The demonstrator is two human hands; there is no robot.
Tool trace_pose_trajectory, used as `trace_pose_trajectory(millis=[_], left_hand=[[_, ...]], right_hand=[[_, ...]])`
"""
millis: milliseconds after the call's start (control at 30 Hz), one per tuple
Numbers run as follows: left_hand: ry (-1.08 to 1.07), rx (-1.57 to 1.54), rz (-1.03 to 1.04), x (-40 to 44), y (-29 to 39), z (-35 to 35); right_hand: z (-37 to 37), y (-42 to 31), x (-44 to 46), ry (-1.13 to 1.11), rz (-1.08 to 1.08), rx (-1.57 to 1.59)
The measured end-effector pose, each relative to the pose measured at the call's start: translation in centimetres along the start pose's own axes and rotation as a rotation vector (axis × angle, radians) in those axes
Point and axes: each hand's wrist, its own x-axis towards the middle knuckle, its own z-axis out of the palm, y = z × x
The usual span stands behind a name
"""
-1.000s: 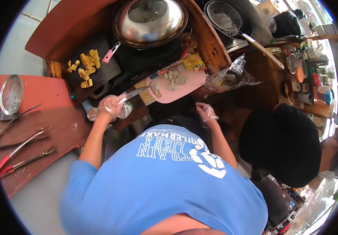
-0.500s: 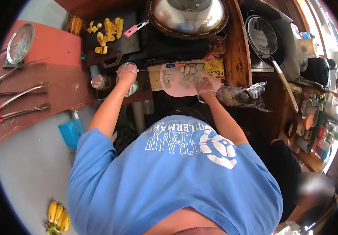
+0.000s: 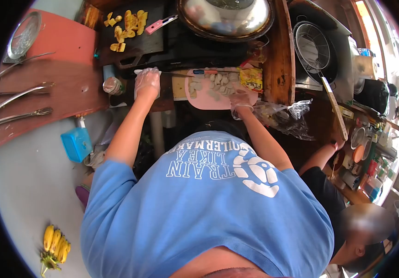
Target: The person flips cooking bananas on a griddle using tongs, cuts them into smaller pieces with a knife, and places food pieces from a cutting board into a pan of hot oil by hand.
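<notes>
My left hand [image 3: 147, 82], in a clear plastic glove, is wrapped round the handle of a knife [image 3: 176, 74] whose blade points right toward the pink cutting board [image 3: 204, 103]. My right hand [image 3: 241, 99], gloved too, rests at the board's lower right, near the pale cut pieces [image 3: 221, 83]; its fingers are blurred, and whether they hold a piece is unclear. A second knife with a blue and red handle [image 3: 205, 72] lies along the board's top edge. Beside it is a yellow packet [image 3: 251, 78].
A large lidded pan [image 3: 227, 18] stands above the board. Browned pieces [image 3: 130, 24] lie on a dark board at upper left. Tongs [image 3: 19, 97] rest on the red-brown table. Another person's arm [image 3: 322, 155] reaches in at right, near a strainer [image 3: 312, 44]. Bananas [image 3: 56, 245] are lower left.
My right hand has moved from beside the board onto its lower right. My left hand, with the knife, has come nearer the board's level. The other person's arm now reaches toward the strainer's handle.
</notes>
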Motion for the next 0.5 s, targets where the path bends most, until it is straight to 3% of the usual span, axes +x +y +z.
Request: trace_pose_trajectory(millis=[33, 100, 167, 233, 267, 333, 400, 467, 500], left_hand=[[0.001, -0.005, 0.009, -0.6, 0.9, 1.1], [-0.147, -0.225, -0.118, -1.9, 3.2, 3.6], [-0.431, -0.175, 0.334, -2.6, 6.7, 7.5], [-0.218, -0.511, 0.140, -3.5, 12.4, 9.2], [-0.221, -0.517, 0.145, -2.9, 14.8, 9.5], [-0.245, -0.895, -0.160, -1.4, 19.1, 10.1], [-0.176, -0.869, -0.245, -0.5, 22.4, 10.6], [-0.100, -0.834, -0.340, 0.1, 24.1, 10.4], [-0.148, -0.814, -0.362, 0.5, 24.6, 9.8]], right_hand=[[0.8, 1.6, 0.1, 0.021, 0.053, 0.249], [-0.8, -3.3, -1.4, 0.069, 0.283, 0.361], [-2.5, -7.6, -2.6, 0.013, 0.405, 0.623], [-2.2, -7.8, -2.0, -0.011, 0.418, 0.694], [-2.0, -7.6, -1.8, -0.042, 0.428, 0.765], [-3.3, -10.8, -2.0, -0.061, 0.464, 0.781], [-4.2, -12.2, -1.8, -0.102, 0.494, 0.793], [-2.6, -7.8, -0.2, -0.114, 0.333, 0.621], [-1.6, -5.3, 0.7, -0.124, 0.096, 0.267]])
